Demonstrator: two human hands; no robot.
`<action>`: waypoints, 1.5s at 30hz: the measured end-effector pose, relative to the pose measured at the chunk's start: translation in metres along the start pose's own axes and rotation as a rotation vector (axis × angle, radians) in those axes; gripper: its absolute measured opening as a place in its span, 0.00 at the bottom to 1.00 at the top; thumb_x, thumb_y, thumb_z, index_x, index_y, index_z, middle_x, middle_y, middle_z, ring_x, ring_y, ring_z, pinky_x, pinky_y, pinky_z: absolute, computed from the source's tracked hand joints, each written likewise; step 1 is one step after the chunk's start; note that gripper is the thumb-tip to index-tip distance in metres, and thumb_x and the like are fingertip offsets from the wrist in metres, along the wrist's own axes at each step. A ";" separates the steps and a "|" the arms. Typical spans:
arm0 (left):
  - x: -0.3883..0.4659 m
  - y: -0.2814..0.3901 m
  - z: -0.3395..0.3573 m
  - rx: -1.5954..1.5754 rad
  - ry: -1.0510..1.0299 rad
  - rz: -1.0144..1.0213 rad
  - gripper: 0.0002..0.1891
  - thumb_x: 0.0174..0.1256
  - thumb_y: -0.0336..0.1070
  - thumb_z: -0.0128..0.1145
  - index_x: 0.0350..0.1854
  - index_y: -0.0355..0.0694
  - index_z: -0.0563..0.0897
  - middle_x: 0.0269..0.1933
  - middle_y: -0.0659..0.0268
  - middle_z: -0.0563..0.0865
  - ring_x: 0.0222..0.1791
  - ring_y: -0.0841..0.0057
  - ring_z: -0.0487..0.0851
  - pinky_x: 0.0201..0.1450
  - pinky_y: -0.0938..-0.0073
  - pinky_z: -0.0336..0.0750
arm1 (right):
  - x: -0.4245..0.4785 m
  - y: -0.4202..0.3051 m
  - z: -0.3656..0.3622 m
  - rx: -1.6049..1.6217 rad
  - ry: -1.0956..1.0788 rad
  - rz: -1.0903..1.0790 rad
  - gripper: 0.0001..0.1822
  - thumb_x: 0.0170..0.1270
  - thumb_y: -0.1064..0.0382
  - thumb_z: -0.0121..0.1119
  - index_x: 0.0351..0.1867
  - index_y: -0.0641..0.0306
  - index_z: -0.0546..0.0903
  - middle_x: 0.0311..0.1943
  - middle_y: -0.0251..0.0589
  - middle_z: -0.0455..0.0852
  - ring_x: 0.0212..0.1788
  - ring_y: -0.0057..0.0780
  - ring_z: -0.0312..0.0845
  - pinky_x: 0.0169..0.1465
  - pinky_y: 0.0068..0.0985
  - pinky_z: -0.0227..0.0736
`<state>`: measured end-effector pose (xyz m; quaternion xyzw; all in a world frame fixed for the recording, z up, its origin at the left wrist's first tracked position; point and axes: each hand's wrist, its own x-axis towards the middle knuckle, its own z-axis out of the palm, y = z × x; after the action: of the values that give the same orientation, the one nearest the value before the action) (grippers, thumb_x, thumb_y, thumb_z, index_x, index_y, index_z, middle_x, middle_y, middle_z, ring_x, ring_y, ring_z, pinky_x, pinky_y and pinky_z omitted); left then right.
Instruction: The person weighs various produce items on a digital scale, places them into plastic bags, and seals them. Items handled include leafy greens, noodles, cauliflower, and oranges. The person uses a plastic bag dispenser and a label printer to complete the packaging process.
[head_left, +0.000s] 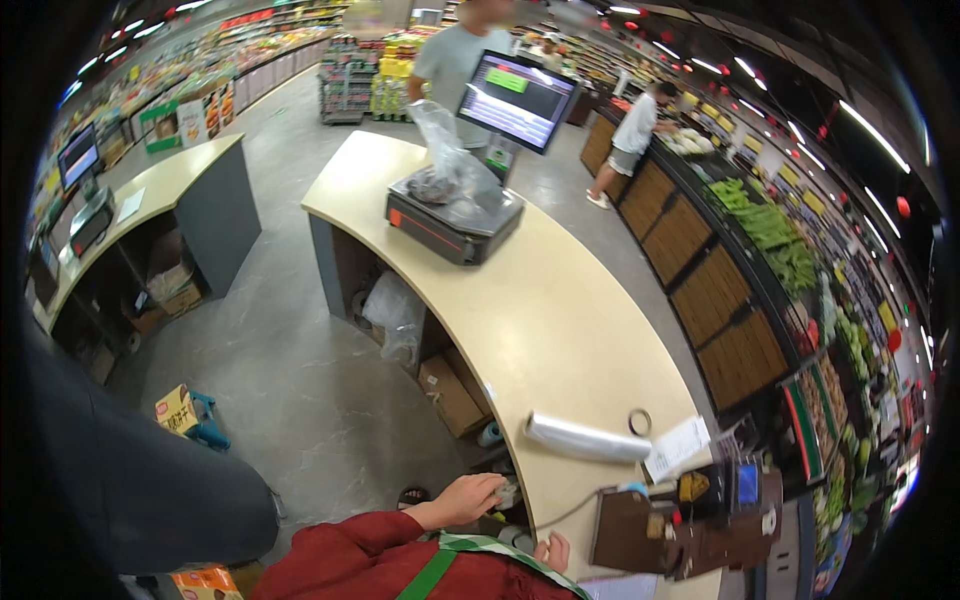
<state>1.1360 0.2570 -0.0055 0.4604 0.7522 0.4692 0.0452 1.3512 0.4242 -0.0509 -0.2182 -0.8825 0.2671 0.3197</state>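
My left hand (469, 499), below a dark red sleeve, reaches to the shelf opening under the curved counter (480, 300). Its fingertips are at a crumpled pale item (508, 493); whether they grip it is unclear. My right hand (553, 553) is at the counter's inner edge, fingers bent and partly hidden by the green-and-white apron trim. Beyond it on the counter lie a roll of clear plastic bags (589, 438), a dark tape ring (640, 422) and a printed paper (677, 450). A brown device with a small screen (652, 529) stands to the right.
A scale (457, 232) with a clear bag of dark goods (431, 184) stands on the counter under a monitor (516, 101). A person (457, 64) stands behind it; another (634, 131) is at the vegetable display. A yellow box (176, 410) is on the floor at left.
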 end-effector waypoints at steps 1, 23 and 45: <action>0.004 -0.012 -0.023 0.001 -0.004 -0.064 0.19 0.67 0.41 0.55 0.54 0.34 0.76 0.52 0.52 0.82 0.52 0.55 0.80 0.55 0.59 0.75 | 0.038 -0.037 0.019 0.119 -0.098 0.112 0.12 0.61 0.72 0.56 0.46 0.74 0.79 0.45 0.57 0.81 0.46 0.53 0.78 0.52 0.37 0.74; 0.056 -0.245 -0.283 0.446 0.498 -0.316 0.09 0.60 0.39 0.64 0.25 0.43 0.79 0.24 0.63 0.80 0.24 0.62 0.80 0.29 0.63 0.73 | 0.377 -0.286 0.387 0.510 -0.421 -0.240 0.07 0.59 0.70 0.66 0.36 0.71 0.81 0.25 0.44 0.80 0.23 0.30 0.74 0.28 0.25 0.68; 0.326 -0.457 -0.543 -0.361 0.479 -0.368 0.05 0.66 0.29 0.59 0.39 0.32 0.82 0.30 0.60 0.85 0.27 0.75 0.82 0.31 0.77 0.75 | 0.644 -0.390 0.513 0.101 0.146 0.065 0.07 0.58 0.74 0.63 0.38 0.70 0.79 0.30 0.36 0.79 0.34 0.23 0.72 0.38 0.20 0.67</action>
<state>0.3809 0.0742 0.0728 0.1782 0.7167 0.6734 0.0319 0.4668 0.3146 0.1407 -0.2491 -0.8346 0.3051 0.3851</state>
